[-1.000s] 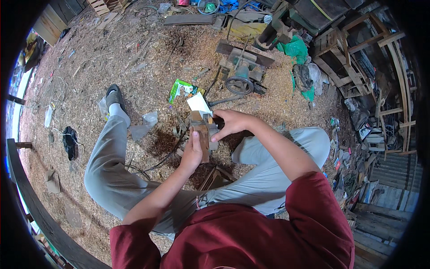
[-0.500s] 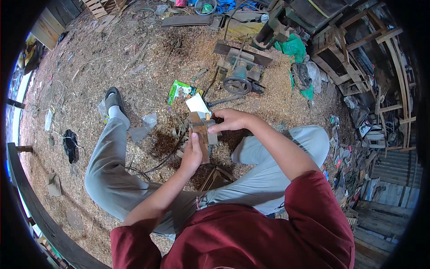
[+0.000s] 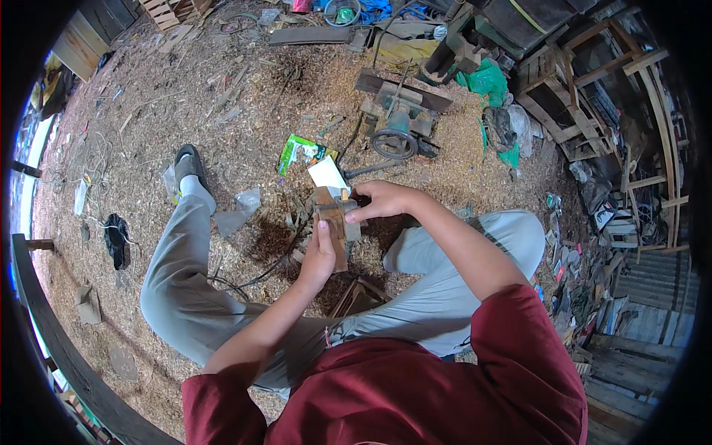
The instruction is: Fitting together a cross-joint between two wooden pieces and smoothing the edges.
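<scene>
- Wood shavings [image 3: 245, 96] cover the ground around us, with a green machine [image 3: 399, 119] and its handwheel beyond our hands, and a green packet [image 3: 295, 150] nearer.
- Our brown wooden block [image 3: 337, 241] is held up between our knees, just below a white sheet [image 3: 326, 176] as we look down.
- Our left hand [image 3: 319, 257] grips its left side: the thumb lies along the face, and the other fingers are mostly hidden behind.
- Our right hand [image 3: 380, 200] is at the upper right, thumb touching the grey piece [image 3: 353, 230] beside the wood, forefinger bent near a small yellow tip [image 3: 344, 194]. A dark gap parts thumb and forefinger; we cannot tell whether they pinch anything.
- Compared with a second ago, our right thumb sits higher, while the left grip looks the same. We judge this a small shift of hold, with the block kept steady.
</scene>
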The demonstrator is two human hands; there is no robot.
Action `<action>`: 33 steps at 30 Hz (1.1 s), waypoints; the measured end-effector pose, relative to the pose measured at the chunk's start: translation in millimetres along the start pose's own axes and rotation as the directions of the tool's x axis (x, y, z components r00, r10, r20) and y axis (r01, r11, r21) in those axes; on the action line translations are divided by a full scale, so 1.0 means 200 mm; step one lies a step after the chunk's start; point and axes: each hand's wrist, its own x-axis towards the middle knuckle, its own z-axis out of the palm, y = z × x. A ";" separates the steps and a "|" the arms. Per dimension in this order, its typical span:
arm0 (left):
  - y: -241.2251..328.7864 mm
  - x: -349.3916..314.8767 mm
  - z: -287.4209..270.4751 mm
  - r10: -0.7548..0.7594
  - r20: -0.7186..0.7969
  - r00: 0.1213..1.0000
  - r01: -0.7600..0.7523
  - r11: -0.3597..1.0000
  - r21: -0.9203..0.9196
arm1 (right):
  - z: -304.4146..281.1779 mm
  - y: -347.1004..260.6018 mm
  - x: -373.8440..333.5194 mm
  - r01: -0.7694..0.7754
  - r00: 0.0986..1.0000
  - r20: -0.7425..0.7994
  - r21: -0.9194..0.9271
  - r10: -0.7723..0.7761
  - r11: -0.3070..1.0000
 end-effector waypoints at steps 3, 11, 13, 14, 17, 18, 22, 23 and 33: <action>0.01 0.00 0.00 0.003 -0.006 1.000 -0.003 1.000 0.005 | -0.01 0.00 -0.01 -0.047 0.999 0.022 -0.013 0.047 0.999; 0.03 -0.01 0.01 -0.129 -0.030 0.991 0.130 0.991 0.017 | 0.01 0.03 0.00 0.065 0.996 -0.051 -0.068 -0.069 0.996; 0.04 -0.01 0.00 -0.143 -0.023 0.989 0.143 0.989 0.034 | 0.02 0.05 0.01 0.083 0.992 -0.085 -0.106 -0.092 0.991; 0.04 -0.02 0.00 -0.143 -0.023 0.989 0.144 0.989 0.034 | 0.02 0.05 0.01 0.083 0.992 -0.085 -0.106 -0.092 0.991; 0.03 -0.02 0.00 -0.124 -0.057 0.991 0.129 0.986 0.103 | 0.02 0.05 0.01 0.134 0.986 -0.079 -0.127 -0.145 0.983; 0.01 -0.01 0.00 -0.097 -0.052 0.994 0.101 0.992 0.079 | 0.02 0.05 0.02 0.147 0.984 -0.082 -0.133 -0.159 0.980; 0.00 0.00 0.01 -0.087 -0.051 0.995 0.090 0.994 0.067 | 0.03 0.06 0.02 0.150 0.982 -0.094 -0.144 -0.164 0.978; 0.01 0.00 0.01 -0.087 -0.049 0.995 0.091 0.994 0.068 | 0.02 0.05 0.02 0.149 0.982 -0.095 -0.143 -0.163 0.978; -0.10 0.04 0.01 -0.031 -0.007 0.999 0.031 0.999 0.011 | 0.00 0.01 0.01 0.110 0.993 -0.032 -0.145 -0.116 0.983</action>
